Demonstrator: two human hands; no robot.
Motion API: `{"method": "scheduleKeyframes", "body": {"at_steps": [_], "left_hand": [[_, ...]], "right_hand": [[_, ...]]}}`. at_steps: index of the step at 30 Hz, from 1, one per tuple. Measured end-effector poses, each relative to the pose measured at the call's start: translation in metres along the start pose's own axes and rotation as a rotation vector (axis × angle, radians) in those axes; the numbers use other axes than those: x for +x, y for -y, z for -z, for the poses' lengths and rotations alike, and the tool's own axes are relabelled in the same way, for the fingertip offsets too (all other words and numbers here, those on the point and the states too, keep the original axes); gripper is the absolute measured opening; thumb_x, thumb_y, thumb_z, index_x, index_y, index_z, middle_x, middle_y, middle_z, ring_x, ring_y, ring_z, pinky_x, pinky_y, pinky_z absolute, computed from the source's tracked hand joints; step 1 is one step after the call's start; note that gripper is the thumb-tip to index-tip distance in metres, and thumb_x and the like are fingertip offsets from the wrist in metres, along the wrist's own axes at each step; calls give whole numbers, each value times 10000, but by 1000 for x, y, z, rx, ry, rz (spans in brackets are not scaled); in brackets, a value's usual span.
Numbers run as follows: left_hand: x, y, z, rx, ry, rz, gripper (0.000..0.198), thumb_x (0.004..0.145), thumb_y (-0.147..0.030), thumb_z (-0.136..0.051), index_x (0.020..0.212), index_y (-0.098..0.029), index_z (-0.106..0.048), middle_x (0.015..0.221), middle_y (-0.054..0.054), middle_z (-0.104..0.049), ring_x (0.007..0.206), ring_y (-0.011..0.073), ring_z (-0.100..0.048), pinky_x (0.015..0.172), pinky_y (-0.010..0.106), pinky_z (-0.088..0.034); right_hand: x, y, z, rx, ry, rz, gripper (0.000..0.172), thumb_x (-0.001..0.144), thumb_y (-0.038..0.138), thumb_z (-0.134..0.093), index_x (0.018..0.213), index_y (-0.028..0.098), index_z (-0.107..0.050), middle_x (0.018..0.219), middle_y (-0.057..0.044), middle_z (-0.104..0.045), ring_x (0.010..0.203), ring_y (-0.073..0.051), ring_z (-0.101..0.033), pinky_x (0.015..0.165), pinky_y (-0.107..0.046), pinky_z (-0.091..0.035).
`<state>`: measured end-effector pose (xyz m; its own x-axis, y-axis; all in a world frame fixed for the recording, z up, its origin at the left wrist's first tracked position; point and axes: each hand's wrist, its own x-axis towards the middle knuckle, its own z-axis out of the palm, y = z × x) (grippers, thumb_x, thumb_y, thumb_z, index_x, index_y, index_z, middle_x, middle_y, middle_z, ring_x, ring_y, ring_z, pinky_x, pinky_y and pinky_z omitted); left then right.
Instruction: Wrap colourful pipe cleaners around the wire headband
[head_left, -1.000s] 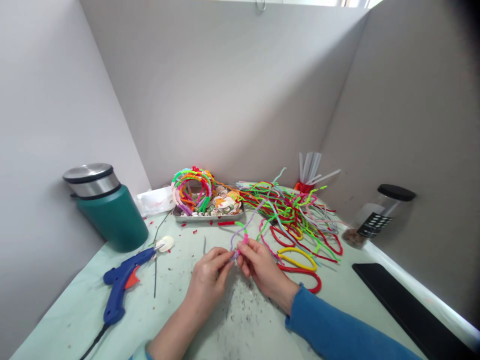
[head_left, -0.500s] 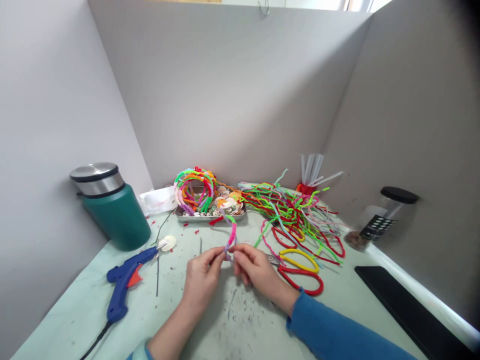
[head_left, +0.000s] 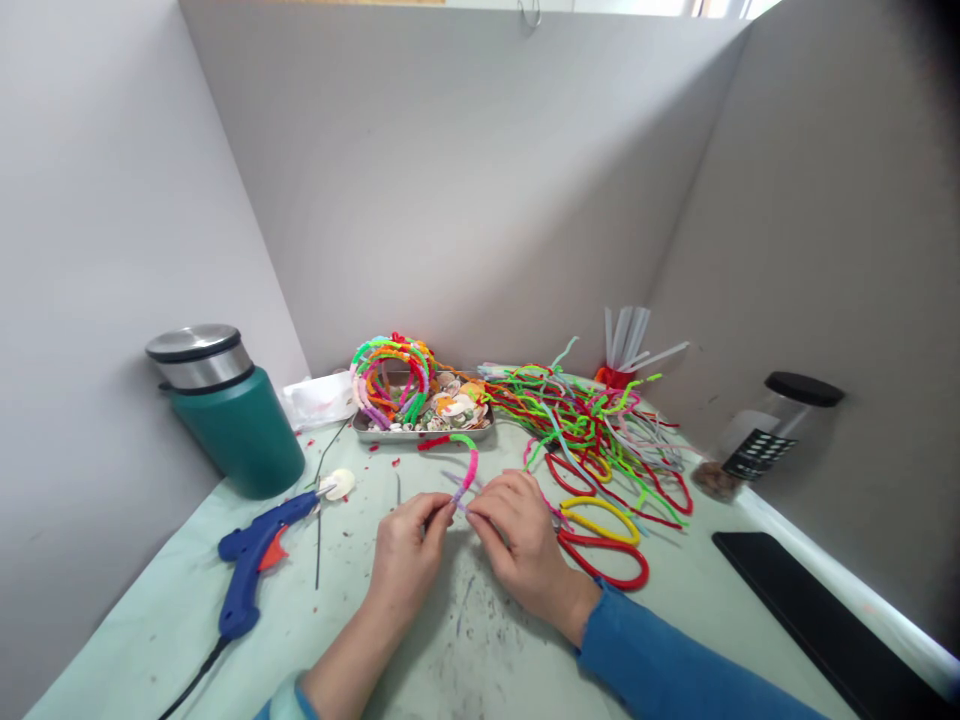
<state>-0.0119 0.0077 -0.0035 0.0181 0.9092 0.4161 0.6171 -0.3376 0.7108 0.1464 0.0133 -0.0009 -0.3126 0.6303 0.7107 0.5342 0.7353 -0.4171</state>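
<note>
Between my hands is a curved, fuzzy pipe-cleaner strip point(head_left: 472, 467), banded red, green, pink and purple. My left hand point(head_left: 405, 550) pinches the strip's purple lower end between thumb and fingertips. With thumb and forefinger together, my right hand point(head_left: 521, 540) grips a short purple pipe cleaner at that same end, just to the right of my left fingertips. The strip's red tip points left, near the front of a metal tray point(head_left: 420, 436). Beside my right hand lie scissors with red and yellow handles point(head_left: 604, 580).
Coiled pipe-cleaner rings point(head_left: 390, 375) and shells point(head_left: 454, 408) fill the tray. A pipe-cleaner heap point(head_left: 570, 410) spreads to its right. At left are a blue glue gun point(head_left: 247, 580) and green bottle point(head_left: 240, 430); at right, a black-lidded jar point(head_left: 757, 440) and black slab point(head_left: 817, 620).
My right hand has turned and moved slightly up and away from my left fingertips. The strip has shifted, its red and green end showing more clearly. My left hand keeps its pinch.
</note>
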Motion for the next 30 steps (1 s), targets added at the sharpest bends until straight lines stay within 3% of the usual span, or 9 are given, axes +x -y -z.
{"method": "scheduleKeyframes", "body": {"at_steps": [2,5,10,14,18,20,24,27,30], "left_hand": [[-1,0,-1,38,17,-64,196,831,-238,-441,821,-180,-627,752,33,-657,688,152,-592,647,250,-439],[-1,-1,-2,72,38,-109,193,829,-198,-432,830,-178,-624,766,40,-650,708,157,-583,663,262,-435],[-3,-5,-2,131,54,-163,181,788,-165,-475,866,-177,-638,768,48,-643,716,169,-571,675,278,-427],[-3,-7,-1,91,46,-127,210,796,-192,-461,829,-194,-668,719,33,-639,675,157,-567,653,260,-420],[0,-2,0,-18,-4,51,238,797,-269,-461,764,-185,-681,664,11,-641,635,143,-573,598,221,-425],[2,1,1,-49,-40,115,251,788,-321,-480,738,-182,-684,640,1,-641,626,144,-571,585,213,-424],[3,2,4,-80,-68,171,284,777,-378,-500,705,-173,-683,585,-9,-627,577,140,-548,549,206,-408],[4,-1,4,-113,-51,184,312,785,-392,-489,680,-160,-668,594,-1,-630,586,140,-546,548,200,-395],[3,-5,4,-87,-1,174,364,808,-390,-452,597,-151,-629,532,-7,-584,530,123,-501,499,192,-345]], "right_hand": [[-1,1,1,-48,34,59,139,843,179,-467,850,197,-605,723,-42,-579,788,-196,-484,823,-399,-340],[-3,1,1,-87,103,108,165,855,192,-446,874,176,-609,713,-52,-567,713,-178,-477,707,-338,-364],[-6,0,-1,-129,106,80,167,855,188,-443,858,166,-608,716,-59,-559,692,-172,-487,634,-308,-358],[-4,2,2,-121,11,120,164,821,196,-485,953,178,-581,852,-79,-585,822,-205,-516,774,-391,-389],[-5,6,9,-108,-101,231,331,779,167,-517,1103,238,-517,1017,-77,-587,1010,-243,-502,951,-511,-292],[-7,9,11,-68,-44,347,341,773,139,-498,1090,261,-524,993,-64,-612,995,-235,-521,934,-489,-326],[-11,13,6,43,258,471,249,795,142,-453,1003,209,-572,809,-71,-641,783,-198,-565,710,-359,-444],[-9,10,-3,108,293,221,196,834,165,-427,924,180,-600,763,-73,-628,755,-188,-555,711,-336,-428],[-3,1,-10,294,146,-253,191,865,241,-421,867,190,-606,789,-52,-620,734,-165,-546,669,-287,-421]]}}
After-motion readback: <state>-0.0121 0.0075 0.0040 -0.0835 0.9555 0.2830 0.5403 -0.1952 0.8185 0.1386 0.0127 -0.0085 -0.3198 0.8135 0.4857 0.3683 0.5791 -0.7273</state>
